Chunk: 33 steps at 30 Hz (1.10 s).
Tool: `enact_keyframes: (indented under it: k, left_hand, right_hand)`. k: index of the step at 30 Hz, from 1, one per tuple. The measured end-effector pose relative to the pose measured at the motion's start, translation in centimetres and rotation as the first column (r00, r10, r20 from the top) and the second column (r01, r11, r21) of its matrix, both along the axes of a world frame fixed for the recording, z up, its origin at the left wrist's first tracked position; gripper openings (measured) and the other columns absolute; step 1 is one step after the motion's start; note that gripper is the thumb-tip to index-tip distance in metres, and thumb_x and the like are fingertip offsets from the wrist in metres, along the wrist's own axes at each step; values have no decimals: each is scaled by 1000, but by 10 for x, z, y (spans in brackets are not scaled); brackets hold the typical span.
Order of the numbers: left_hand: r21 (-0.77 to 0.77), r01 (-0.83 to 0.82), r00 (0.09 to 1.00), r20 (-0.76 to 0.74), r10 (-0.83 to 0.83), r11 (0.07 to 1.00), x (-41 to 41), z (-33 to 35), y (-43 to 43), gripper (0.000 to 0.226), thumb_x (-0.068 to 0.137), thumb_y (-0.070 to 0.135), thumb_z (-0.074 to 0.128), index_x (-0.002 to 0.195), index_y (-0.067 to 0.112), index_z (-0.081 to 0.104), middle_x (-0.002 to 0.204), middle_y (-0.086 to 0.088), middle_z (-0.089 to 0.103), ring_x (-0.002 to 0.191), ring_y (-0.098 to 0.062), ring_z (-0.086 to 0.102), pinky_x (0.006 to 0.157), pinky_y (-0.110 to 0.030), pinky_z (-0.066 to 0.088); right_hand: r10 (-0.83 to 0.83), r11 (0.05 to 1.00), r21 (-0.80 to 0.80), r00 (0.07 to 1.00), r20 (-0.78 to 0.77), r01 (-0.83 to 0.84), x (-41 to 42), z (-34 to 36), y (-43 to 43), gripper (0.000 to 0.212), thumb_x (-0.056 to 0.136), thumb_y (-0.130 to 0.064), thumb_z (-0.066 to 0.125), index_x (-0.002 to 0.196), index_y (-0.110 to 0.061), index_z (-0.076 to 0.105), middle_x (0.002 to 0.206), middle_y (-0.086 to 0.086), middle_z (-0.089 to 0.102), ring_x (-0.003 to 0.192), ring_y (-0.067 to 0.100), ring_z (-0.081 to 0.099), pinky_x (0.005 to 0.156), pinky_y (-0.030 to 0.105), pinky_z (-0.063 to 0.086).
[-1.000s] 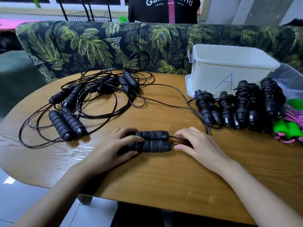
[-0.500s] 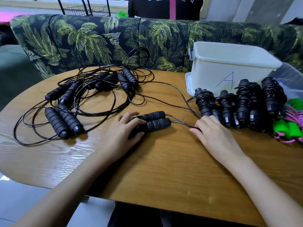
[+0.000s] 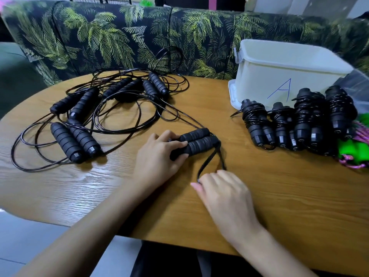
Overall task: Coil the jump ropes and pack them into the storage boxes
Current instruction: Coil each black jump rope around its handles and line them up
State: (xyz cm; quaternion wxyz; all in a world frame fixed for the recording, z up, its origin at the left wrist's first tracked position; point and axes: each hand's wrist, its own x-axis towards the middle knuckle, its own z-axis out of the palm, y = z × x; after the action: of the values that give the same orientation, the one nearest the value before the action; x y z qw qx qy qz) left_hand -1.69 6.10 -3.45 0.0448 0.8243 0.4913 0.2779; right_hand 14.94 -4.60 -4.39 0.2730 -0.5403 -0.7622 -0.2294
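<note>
Quick count: one white box [image 3: 257, 82] with a blue A on it, well past the right hand [image 3: 225, 194]. Four black coiled bundles [image 3: 307, 118] stand in a row in front of that box, up and to the right of the same hand. One green rope [image 3: 347, 146] with pink cord sits at the far right end of the row. A tangle [image 3: 83, 138] of four loose ropes is spread out left of the left hand [image 3: 157, 158] and beyond it (I count eight grip ends, lying in pairs). Then there's the rope being worked on. The left hand is wrapped around its two handles [image 3: 197, 143], which lie side by side on the table [image 3: 279, 196] and stick out to the right of the fingers; they're black ribbed foam. Its cord [image 3: 207, 163] is thin, black and shiny. It runs as two strands from the handle ends down to the right hand, which has it grasped under curled fingers just nearer than the handles. Another black strand runs from the handle ends up-left toward the tangle.
</note>
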Motion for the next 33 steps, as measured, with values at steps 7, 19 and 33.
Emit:
enact_keyframes:
  k: [7,19,33]
  left_hand:
    - [-90,37,993,-110,-46,995,-2,12,3,55,86,67,44,125,36,67,120,13,54,93,-17,50,68,-39,52]
    - [-183,34,967,-241,-78,983,5,31,0,55,80,46,69,132,31,62,128,10,49,102,-21,53,74,-32,47]
    - [-154,69,998,20,-67,986,-7,4,6,48,83,33,75,129,32,63,144,0,53,114,-24,53,97,-39,49]
  right_hand:
    - [-11,1000,7,997,81,11,-27,-6,0,34,96,-34,44,70,-20,60,61,-4,55,60,16,54,56,28,47]
    - [90,994,-81,985,149,-79,-8,7,5,31,92,-34,45,67,-22,58,60,-6,54,58,14,54,48,26,43]
    - [102,796,-535,934,-343,-284,143,25,44,34,92,-61,46,69,-40,58,76,-13,58,85,7,56,73,39,51]
